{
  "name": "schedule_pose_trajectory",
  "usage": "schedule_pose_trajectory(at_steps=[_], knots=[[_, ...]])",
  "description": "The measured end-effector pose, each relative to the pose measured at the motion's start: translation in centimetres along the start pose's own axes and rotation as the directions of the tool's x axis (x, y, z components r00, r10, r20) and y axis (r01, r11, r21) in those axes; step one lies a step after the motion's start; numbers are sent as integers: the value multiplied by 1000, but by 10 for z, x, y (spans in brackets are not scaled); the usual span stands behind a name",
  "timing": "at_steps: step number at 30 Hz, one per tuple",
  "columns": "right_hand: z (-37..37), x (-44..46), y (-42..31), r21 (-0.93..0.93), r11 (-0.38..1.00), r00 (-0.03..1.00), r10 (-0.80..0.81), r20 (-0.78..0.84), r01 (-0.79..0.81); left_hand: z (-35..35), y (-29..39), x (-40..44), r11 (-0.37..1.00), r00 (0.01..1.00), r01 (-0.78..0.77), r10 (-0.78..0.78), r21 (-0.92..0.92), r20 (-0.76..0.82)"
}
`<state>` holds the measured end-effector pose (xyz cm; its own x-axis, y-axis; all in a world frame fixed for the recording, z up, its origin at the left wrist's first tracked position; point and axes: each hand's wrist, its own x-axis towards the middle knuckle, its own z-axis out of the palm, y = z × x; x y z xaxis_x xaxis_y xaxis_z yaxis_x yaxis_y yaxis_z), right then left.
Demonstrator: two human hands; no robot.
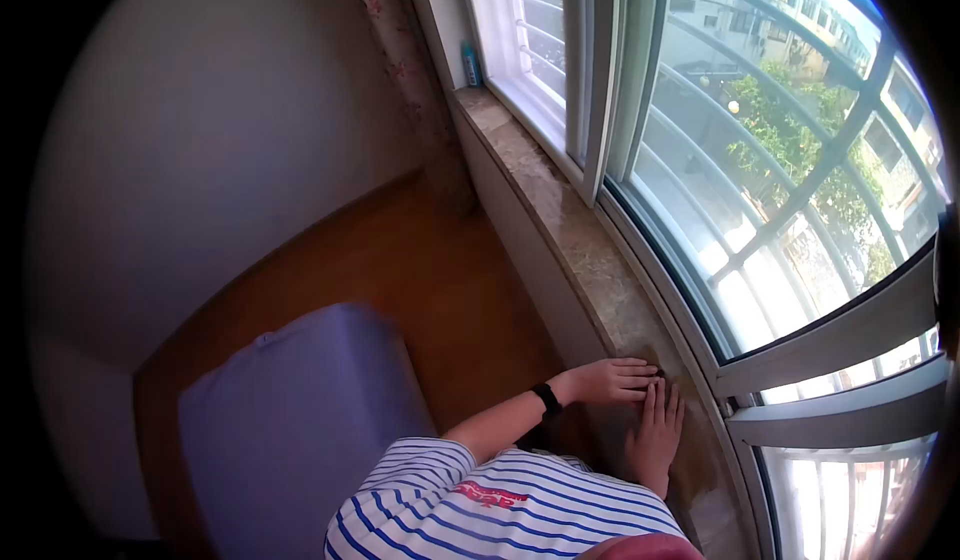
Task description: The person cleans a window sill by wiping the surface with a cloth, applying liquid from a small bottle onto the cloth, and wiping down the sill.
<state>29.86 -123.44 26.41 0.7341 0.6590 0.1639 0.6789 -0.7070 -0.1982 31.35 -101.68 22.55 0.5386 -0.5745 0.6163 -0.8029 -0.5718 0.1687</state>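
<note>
My left hand (605, 381), with a black band (546, 400) on its wrist, reaches across to the marble windowsill (595, 250). Its fingers are stretched out and lie flat near the inner edge of the window frame. Close beside it, my right hand (656, 430) rests on the same sill with fingers extended, their tips nearly meeting those of the left. A small dark spot shows between the fingertips; I cannot make out what it is. Neither hand visibly holds anything, though the surface under the palms is hidden.
A sliding window (740, 210) with bars outside runs along the sill. A blue bottle (471, 65) stands at the sill's far end, by a flowered curtain (385, 40). A bed or box under a lavender cover (300, 410) stands on the brown floor (440, 280).
</note>
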Motion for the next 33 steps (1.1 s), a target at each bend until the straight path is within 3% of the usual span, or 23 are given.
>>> schedule_pose_trajectory(at_steps=[5, 7, 9, 12, 17, 21, 23, 25, 27, 33], knots=[[17, 110, -49, 103, 989, 994, -104, -21, 106, -58, -76, -54, 981, 981, 192, -191, 10, -38], [12, 126, -58, 164, 979, 993, -117, -31, 121, -82, -97, -61, 985, 986, 163, -165, 58, 22], [2, 137, -53, 302, 950, 994, -97, 57, 75, -82, -108, -63, 988, 990, 142, -143, 64, 13], [-2, 116, -48, -42, 999, 995, 20, 96, -16, -83, -110, -64, 991, 990, 135, -134, 15, -34], [19, 135, -49, -79, 997, 984, 30, 173, -16, -98, -166, -70, 993, 993, -117, 117, -3, -21], [36, 167, -60, -73, 997, 984, 3, 181, 10, -112, -200, -88, 986, 997, -80, 80, -146, -5], [60, 207, -70, -44, 998, 994, -49, 98, 53, -133, -238, -103, 993, 998, -55, 56, -100, 9], [63, 251, -88, -18, 999, 988, -43, 147, 46, -150, -266, -125, 997, 999, -25, 26, -71, 27], [74, 296, -104, 31, 989, 981, -146, 126, 143, -169, -302, -142, 1000, 999, 26, -26, -15, 23], [90, 371, -148, 3, 996, 988, -94, 126, 94, -207, -366, -171, 998, 997, 69, -69, 9, 44]])
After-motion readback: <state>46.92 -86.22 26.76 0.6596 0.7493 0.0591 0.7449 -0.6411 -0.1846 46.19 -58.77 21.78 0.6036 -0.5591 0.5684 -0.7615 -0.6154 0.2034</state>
